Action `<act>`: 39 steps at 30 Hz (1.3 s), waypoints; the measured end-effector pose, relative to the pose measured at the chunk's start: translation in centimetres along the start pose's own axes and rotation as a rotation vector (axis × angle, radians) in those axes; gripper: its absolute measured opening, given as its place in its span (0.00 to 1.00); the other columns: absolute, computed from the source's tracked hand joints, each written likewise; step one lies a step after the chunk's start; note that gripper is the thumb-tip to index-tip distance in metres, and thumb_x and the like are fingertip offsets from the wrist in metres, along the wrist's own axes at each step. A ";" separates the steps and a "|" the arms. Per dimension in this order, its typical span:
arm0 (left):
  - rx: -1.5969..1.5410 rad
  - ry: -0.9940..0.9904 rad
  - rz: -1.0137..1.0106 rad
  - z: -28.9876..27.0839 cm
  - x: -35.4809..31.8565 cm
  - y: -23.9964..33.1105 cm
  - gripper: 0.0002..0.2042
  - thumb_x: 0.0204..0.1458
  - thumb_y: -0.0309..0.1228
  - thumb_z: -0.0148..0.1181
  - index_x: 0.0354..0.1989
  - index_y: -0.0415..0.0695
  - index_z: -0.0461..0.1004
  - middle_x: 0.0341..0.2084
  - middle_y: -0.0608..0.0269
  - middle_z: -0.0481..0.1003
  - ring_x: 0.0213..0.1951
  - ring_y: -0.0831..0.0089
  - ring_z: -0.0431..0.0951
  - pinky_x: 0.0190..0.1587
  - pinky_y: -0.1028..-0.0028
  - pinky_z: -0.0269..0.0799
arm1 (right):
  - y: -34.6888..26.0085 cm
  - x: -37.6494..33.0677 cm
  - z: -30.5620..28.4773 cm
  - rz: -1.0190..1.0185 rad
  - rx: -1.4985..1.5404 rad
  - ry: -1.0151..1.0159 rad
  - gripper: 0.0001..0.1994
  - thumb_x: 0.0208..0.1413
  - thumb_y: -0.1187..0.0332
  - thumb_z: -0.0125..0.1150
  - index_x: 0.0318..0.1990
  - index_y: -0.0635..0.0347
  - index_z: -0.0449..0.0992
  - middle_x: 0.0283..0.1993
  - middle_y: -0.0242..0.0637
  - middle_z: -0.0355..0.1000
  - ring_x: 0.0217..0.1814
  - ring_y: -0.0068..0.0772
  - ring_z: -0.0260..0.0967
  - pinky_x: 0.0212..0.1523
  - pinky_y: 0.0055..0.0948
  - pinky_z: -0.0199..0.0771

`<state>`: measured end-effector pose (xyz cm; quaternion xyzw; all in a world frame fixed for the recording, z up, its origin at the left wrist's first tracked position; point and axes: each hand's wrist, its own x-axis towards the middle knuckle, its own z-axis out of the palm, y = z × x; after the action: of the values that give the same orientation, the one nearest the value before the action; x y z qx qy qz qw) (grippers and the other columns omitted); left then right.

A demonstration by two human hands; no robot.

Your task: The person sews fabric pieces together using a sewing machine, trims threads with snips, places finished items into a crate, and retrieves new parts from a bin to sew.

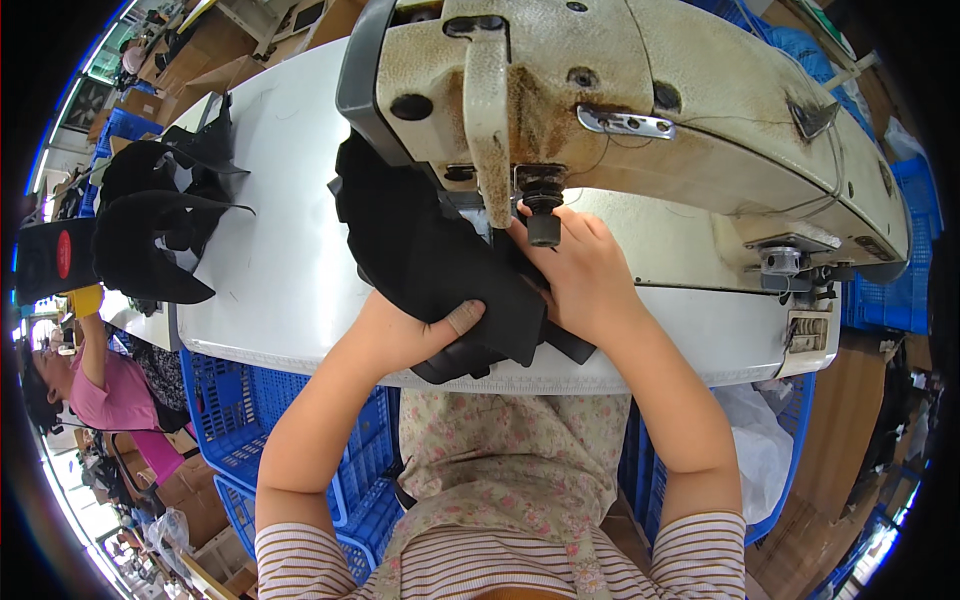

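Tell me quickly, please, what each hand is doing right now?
Left hand: closed, gripping the black fabric piece with the thumb on top.
Right hand: pressed on the same fabric beside the sewing machine needle area; grip cannot be told.

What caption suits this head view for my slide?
Both hands hold black fabric under a worn sewing machine.

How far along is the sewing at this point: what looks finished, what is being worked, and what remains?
Being worked: both hands hold a black fabric piece at the sewing machine; the left hand grips its near edge and the right hand presses it by the needle area. A stack of similar black pieces lies at the table's left end; whether they are sewn or waiting cannot be told.
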<state>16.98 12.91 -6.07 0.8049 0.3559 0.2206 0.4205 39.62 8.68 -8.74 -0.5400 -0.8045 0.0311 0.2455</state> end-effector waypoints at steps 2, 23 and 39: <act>0.008 -0.004 0.005 0.1 0.1 -0.1 0.20 0.50 0.37 0.64 0.49 0.39 0.72 0.46 0.51 0.73 0.48 0.55 0.74 0.52 0.63 0.69 | 0.1 0.0 0.1 0.004 0.003 0.000 0.23 0.43 0.64 0.67 0.48 0.62 0.73 0.58 0.43 0.65 0.62 0.42 0.61 0.59 0.38 0.61; -0.055 0.029 -0.086 0.4 0.4 0.0 0.22 0.50 0.37 0.65 0.50 0.36 0.70 0.44 0.50 0.75 0.47 0.58 0.76 0.52 0.65 0.70 | 0.8 0.3 -0.1 0.034 0.041 -0.018 0.23 0.46 0.64 0.66 0.51 0.60 0.73 0.59 0.40 0.67 0.64 0.40 0.61 0.60 0.36 0.60; -0.097 0.011 -0.156 0.5 1.0 0.1 0.27 0.45 0.36 0.68 0.52 0.36 0.68 0.47 0.48 0.72 0.49 0.55 0.72 0.53 0.63 0.68 | 1.0 0.4 0.0 0.050 -0.011 -0.006 0.21 0.47 0.65 0.64 0.50 0.60 0.74 0.59 0.39 0.67 0.64 0.40 0.61 0.60 0.36 0.60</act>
<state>17.97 13.35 -6.24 0.7523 0.4086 0.2086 0.4729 40.33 9.42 -8.88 -0.5613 -0.7916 0.0343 0.2391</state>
